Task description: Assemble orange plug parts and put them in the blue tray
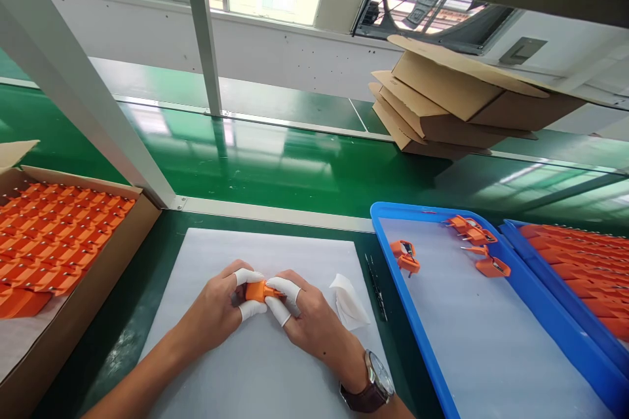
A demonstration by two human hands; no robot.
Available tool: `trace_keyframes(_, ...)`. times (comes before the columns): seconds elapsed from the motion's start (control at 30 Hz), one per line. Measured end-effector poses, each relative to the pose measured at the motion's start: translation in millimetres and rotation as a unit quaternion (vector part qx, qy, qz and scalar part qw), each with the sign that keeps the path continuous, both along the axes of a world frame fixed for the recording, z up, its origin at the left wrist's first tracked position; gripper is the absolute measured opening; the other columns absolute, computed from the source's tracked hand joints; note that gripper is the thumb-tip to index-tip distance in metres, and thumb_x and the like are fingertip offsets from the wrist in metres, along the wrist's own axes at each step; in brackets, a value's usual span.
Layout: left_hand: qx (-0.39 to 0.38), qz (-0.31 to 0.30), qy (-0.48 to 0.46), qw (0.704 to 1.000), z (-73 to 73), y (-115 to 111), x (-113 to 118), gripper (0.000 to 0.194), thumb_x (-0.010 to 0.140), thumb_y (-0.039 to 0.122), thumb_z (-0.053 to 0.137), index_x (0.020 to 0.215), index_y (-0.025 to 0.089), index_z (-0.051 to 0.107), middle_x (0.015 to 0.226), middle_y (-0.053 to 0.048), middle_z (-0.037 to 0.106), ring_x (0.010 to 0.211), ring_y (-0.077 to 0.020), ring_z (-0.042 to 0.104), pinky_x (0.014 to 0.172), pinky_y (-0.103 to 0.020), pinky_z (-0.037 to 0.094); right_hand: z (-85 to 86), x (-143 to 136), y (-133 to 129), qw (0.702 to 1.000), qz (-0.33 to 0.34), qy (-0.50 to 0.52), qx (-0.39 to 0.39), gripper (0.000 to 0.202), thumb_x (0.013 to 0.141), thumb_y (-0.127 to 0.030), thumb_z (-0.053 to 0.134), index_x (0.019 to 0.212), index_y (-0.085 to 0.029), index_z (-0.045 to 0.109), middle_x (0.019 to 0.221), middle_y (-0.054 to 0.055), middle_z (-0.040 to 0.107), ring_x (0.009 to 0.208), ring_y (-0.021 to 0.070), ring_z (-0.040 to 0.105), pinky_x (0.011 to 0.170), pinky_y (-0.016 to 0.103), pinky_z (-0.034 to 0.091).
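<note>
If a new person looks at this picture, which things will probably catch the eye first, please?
Probably the bright orange parts come first, in rows in the cardboard box at the left edge. Next, at lower centre, the left hand and right hand, with white finger covers, hold one orange piece above the white sheet. The pile of brown cardboard at upper right also stands out.

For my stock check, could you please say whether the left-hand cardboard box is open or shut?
Open: the cardboard box shows rows of orange parts inside.
</note>
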State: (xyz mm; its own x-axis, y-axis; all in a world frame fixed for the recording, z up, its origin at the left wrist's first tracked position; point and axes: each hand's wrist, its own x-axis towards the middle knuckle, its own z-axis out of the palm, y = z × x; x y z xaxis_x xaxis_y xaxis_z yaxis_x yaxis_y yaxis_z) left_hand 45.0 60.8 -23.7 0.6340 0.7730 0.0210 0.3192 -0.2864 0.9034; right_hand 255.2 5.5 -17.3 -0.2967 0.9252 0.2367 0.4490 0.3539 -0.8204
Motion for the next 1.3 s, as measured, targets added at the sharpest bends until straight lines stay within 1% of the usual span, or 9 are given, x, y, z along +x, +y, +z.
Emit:
trace_keyframes(0.27, 0.033, -0.004, -0.007, 0.999, -2.0, 0.6, 0.2, 0.017, 0.094, 0.027, 0.067, 0.11, 0.026, 0.06, 0.101, -0.001, 0.06, 0.075, -0.0134, 0.051, 0.068, -0.027, 0.047, -2.7, -1.2, 1.0, 0.999, 0.005, 0.042, -0.004, 0.032, 0.094, -0.009, 0.054, 0.122, -0.024, 0.061, 0.11, 0.004, 0.065, 0.093, 0.0171, 0.064, 0.081, 0.031, 0.055)
trace_keyframes(0.4, 0.0, -0.013, 0.004, 1.0, 3.5, 2.9, 0.5, 0.015, 0.093, 0.027, 0.066, 0.107, 0.025, 0.061, 0.103, -0.002, 0.061, 0.074, -0.0136, 0.051, 0.066, -0.028, 0.048, -0.9, -4.2, -0.4, 0.999, -0.014, 0.034, -0.025, 0.027, 0.093, -0.009, 0.054, 0.115, -0.024, 0.062, 0.107, 0.004, 0.064, 0.091, 0.0171, 0.064, 0.081, 0.031, 0.055)
trace_keyframes(0.53, -0.011, -0.022, 0.019, 1.0, 5.2, 1.4, 1.2, 0.028, 0.092, 0.022, 0.064, 0.119, 0.028, 0.062, 0.114, -0.004, 0.064, 0.089, -0.0175, 0.061, 0.078, -0.032, 0.053, 0.0, -10.6, -3.5, 0.999, -0.034, 0.036, -0.009, 0.026, 0.095, -0.013, 0.053, 0.117, -0.025, 0.062, 0.108, 0.004, 0.064, 0.089, 0.0172, 0.063, 0.081, 0.033, 0.056)
trace_keyframes(0.63, -0.02, 0.009, 0.022, 1.0, 2.6, -1.6, 2.3, 0.037, 0.09, 0.023, 0.064, 0.127, 0.029, 0.06, 0.119, -0.004, 0.066, 0.101, -0.0212, 0.064, 0.086, -0.035, 0.055, -0.5, -12.2, -4.1, 0.996, -0.053, 0.071, -0.007, 0.034, 0.098, -0.018, 0.055, 0.13, -0.028, 0.058, 0.113, 0.004, 0.065, 0.094, 0.0176, 0.064, 0.086, 0.035, 0.057)
trace_keyframes(0.8, -0.056, 0.091, -0.019, 0.994, 0.6, -6.2, 5.4, 0.038, 0.09, 0.027, 0.064, 0.128, 0.027, 0.059, 0.112, -0.003, 0.071, 0.099, -0.0203, 0.068, 0.092, -0.038, 0.057, -1.3, -10.2, -3.4, 0.988, -0.09, 0.126, -0.002, 0.037, 0.101, -0.021, 0.051, 0.138, -0.027, 0.053, 0.122, 0.007, 0.061, 0.1, 0.0177, 0.064, 0.091, 0.038, 0.058)
trace_keyframes(1.0, 0.079, 0.115, -0.02, 0.99, -1.7, -12.9, 10.7, 0.047, 0.081, 0.01, 0.057, 0.125, 0.027, 0.061, 0.11, -0.003, 0.071, 0.091, -0.0185, 0.066, 0.085, -0.036, 0.058, -1.9, -19.7, -9.8, 0.992, -0.092, 0.083, 0.027, 0.05, 0.091, -0.021, 0.063, 0.139, -0.025, 0.051, 0.115, 0.007, 0.06, 0.089, 0.0183, 0.059, 0.082, 0.038, 0.059)
trace_keyframes(1.1, 0.14, 0.111, -0.023, 0.984, -2.5, -16.3, 13.0, 0.048, 0.081, 0.008, 0.056, 0.125, 0.028, 0.06, 0.108, -0.002, 0.071, 0.089, -0.0179, 0.066, 0.083, -0.036, 0.058, 0.6, -23.8, -10.4, 0.991, -0.11, 0.068, 0.045, 0.048, 0.092, -0.022, 0.062, 0.139, -0.024, 0.051, 0.111, 0.007, 0.061, 0.086, 0.0182, 0.059, 0.079, 0.036, 0.06)
trace_keyframes(1.2, 0.138, 0.12, -0.033, 0.983, -1.2, -16.8, 13.5, 0.044, 0.085, 0.012, 0.06, 0.126, 0.028, 0.062, 0.106, -0.002, 0.071, 0.086, -0.0176, 0.066, 0.082, -0.035, 0.059, 9.5, -17.4, -7.4, 0.989, -0.11, -0.003, 0.102, 0.048, 0.094, -0.017, 0.057, 0.141, -0.024, 0.048, 0.114, 0.009, 0.062, 0.093, 0.0211, 0.063, 0.082, 0.038, 0.061)
trace_keyframes(1.3, 0.08, 0.145, -0.05, 0.985, 0.6, -13.6, 12.2, 0.041, 0.089, 0.021, 0.064, 0.129, 0.029, 0.062, 0.106, -0.002, 0.069, 0.087, -0.0174, 0.067, 0.083, -0.036, 0.06, 20.9, 5.4, -7.7, 0.962, -0.147, -0.154, 0.17, 0.048, 0.093, -0.016, 0.057, 0.14, -0.02, 0.049, 0.125, 0.017, 0.06, 0.113, 0.0312, 0.06, 0.093, 0.05, 0.058)
